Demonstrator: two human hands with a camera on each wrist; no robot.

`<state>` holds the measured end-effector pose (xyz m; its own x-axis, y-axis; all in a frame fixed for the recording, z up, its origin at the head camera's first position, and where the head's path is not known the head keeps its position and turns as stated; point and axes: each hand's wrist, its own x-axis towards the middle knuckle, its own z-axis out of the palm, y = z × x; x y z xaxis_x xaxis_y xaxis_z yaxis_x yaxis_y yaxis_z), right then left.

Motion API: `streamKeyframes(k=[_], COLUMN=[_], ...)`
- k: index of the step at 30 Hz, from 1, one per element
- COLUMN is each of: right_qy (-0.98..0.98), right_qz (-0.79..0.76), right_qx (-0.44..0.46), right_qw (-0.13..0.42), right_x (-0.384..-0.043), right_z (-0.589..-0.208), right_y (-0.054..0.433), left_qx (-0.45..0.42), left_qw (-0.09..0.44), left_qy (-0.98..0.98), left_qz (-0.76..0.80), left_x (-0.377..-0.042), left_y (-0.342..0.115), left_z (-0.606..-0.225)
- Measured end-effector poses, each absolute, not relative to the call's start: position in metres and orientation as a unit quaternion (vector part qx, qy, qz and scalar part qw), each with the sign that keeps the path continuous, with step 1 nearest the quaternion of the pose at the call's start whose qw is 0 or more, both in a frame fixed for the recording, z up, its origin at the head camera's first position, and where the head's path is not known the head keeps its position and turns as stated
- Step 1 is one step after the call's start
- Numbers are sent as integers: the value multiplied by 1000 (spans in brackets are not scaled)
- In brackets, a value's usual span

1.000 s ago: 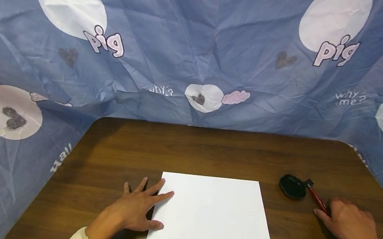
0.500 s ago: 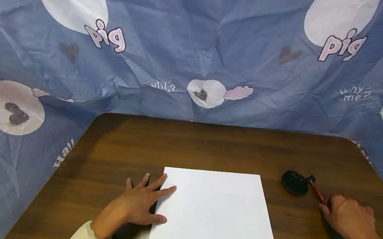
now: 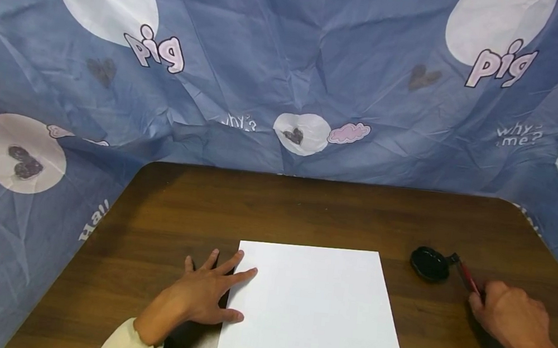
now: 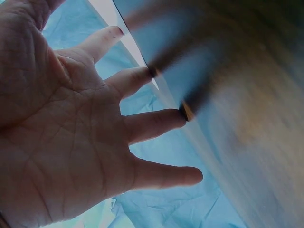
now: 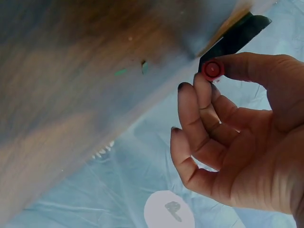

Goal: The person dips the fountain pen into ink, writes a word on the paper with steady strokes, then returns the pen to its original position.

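A sheet of white paper [image 3: 314, 306] lies flat on the brown wooden table [image 3: 305, 213]. My left hand [image 3: 201, 295] spreads its fingers over the paper's left edge, index fingertip and thumb resting on the sheet. In the left wrist view the palm [image 4: 71, 123] shows, holding nothing. At the right, my right hand [image 3: 510, 314] pinches a red-handled brush [image 3: 468, 277] between thumb and fingers. Its small black head points away from me, right beside a dark oval dish [image 3: 430, 264]. The handle's round red end [image 5: 213, 69] shows between the fingertips in the right wrist view.
Behind the table hangs a blue printed cloth [image 3: 247, 81], which also runs down both sides. Bare tabletop lies between the paper and the dish. Small green flecks [image 5: 121, 71] show in the right wrist view.
My right thumb and fingers have closed on the brush handle, and the brush has turned slightly. The head view has tilted down, bringing the paper's near edge into sight. The left hand stays put.
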<state>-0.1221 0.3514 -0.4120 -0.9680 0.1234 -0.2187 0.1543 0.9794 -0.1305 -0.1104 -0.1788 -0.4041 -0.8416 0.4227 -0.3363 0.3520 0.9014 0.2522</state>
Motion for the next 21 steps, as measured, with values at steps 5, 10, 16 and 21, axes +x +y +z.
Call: streamKeyframes(k=[5,10,16,21], right_qy=[989,985,979,974], right_qz=[-96,-120,-134,-147], right_qx=[88,119,154,150], right_qw=[71,34,-13,-87], right_x=[-121,-116,-117,-117], right_z=[-407,-405,-401,-401], right_y=[350,350,349,346], left_qx=[204,204,206,208], left_qw=[191,185,187,189], left_qy=[956,956,956,955], left_qz=[94,97,97,94], left_x=[-110,-110,-110,-110], left_y=[-180,-180,-179,-180], left_z=[-406,-406,-405,-404])
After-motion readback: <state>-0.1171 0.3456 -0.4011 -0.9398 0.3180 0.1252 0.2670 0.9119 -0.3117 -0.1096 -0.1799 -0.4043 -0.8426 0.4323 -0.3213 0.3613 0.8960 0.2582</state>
